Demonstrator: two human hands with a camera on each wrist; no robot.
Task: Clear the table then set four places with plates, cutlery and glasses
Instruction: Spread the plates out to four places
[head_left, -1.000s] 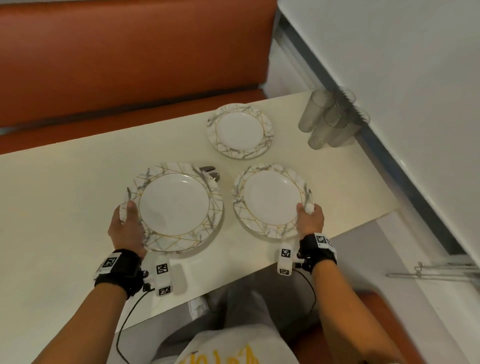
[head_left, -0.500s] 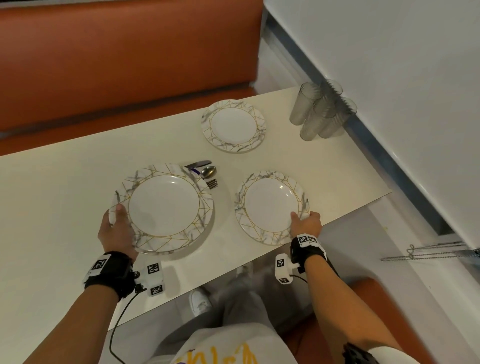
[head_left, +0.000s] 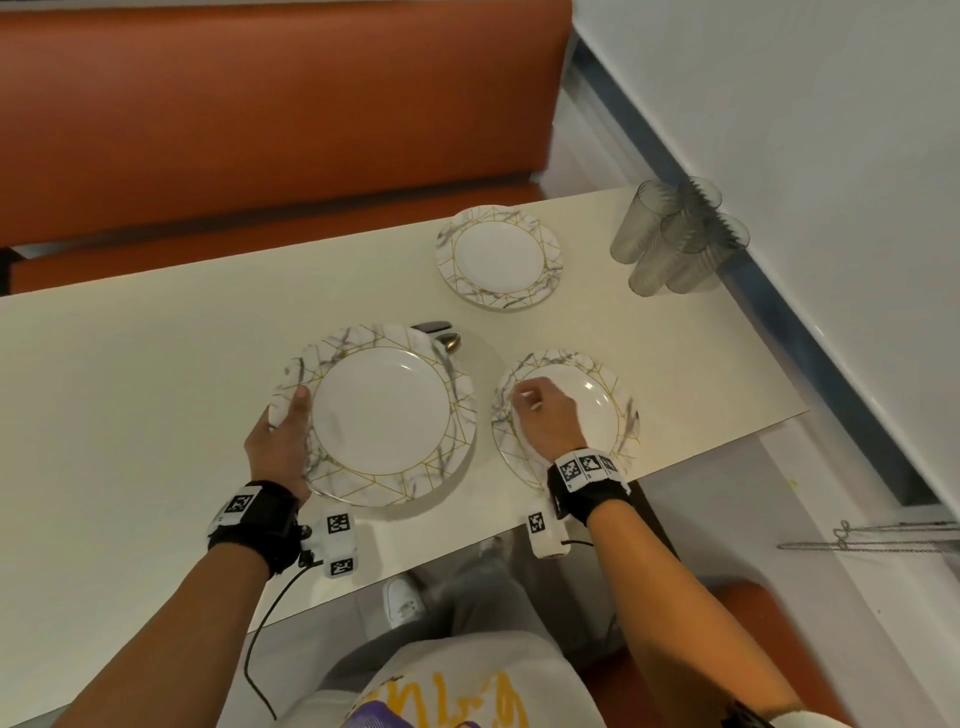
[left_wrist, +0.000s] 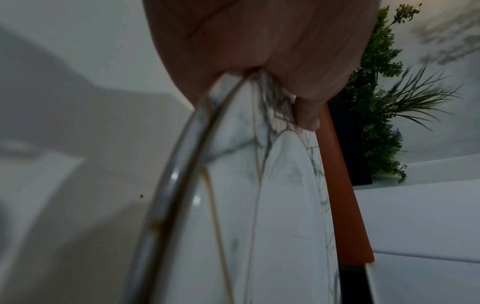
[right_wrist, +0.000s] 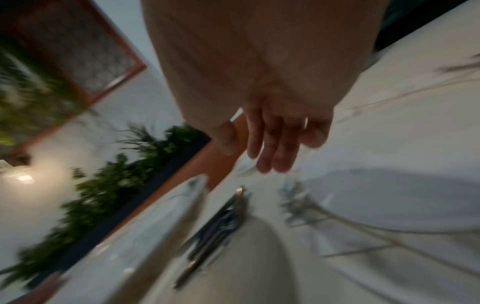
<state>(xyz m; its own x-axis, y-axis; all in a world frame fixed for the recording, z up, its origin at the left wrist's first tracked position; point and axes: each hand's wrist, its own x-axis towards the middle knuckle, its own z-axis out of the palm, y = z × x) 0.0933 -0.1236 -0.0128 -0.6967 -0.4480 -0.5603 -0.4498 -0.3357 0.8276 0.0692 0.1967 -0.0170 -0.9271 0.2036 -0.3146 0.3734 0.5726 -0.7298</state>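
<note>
My left hand (head_left: 283, 434) grips the left rim of a stack of marbled, gold-lined plates (head_left: 382, 415), thumb on top; the left wrist view shows two rims (left_wrist: 182, 164) pinched together. Cutlery (head_left: 441, 335) lies under the stack's far edge and shows blurred in the right wrist view (right_wrist: 215, 228). My right hand (head_left: 540, 410) hovers over a smaller marbled plate (head_left: 608, 395) near the table's front edge, fingers relaxed and holding nothing (right_wrist: 270, 148). A third plate (head_left: 500, 258) sits farther back. Several clear glasses (head_left: 675, 234) stand at the far right corner.
The cream table (head_left: 130, 364) stretches left with bare surface. An orange bench (head_left: 234, 130) runs behind it, a white wall (head_left: 805, 156) borders the right. Plants (left_wrist: 384, 102) stand beyond the bench. My legs and a shoe (head_left: 402, 597) are below the front edge.
My right hand has let go of the smaller plate's front rim and moved left over that plate. The left hand keeps its hold on the plate stack.
</note>
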